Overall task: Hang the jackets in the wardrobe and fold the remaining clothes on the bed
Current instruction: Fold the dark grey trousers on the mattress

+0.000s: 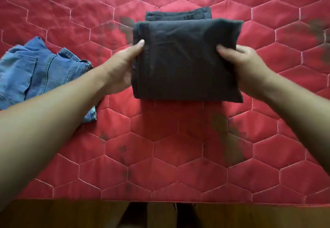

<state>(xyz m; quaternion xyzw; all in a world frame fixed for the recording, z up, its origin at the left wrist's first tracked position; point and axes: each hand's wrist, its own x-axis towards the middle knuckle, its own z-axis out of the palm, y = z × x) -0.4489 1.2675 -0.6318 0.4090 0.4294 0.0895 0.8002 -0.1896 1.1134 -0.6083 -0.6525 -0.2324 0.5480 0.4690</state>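
Head view: the left hand [123,67] grips the left edge of a folded black garment [185,63], thumb on top and the fingers hidden under the cloth; the right hand [250,67] grips the opposite edge the same way, thumb bent over the top, fingers out of sight beneath; so both hands pinch it, one at its 9 o'clock, one at its 3 o'clock; both forearms are bare and come in from the lower corners. The black garment is a thick, nearly square packet, its layers showing along the left side; it sits a little toward 12 o'clock of the frame's centre, over the bed [178,156]; a darker shade falls on the cover at its 6 o'clock, and whether it rests on the bed or is raised off it cannot be told. At its 12 o'clock, partly covered by its far edge, lies a second black garment [178,14], also folded, a seamed band along its top. Blue denim [35,70] lies at 9 o'clock on the bed, loosely bunched, a patch pocket facing up; the left forearm crosses over its near part. The bed has a red cover quilted in hexagons with pale stitching and dark blotches [230,138] here and there; its near edge runs across at 6 o'clock, with a wooden floor [71,213] below it.
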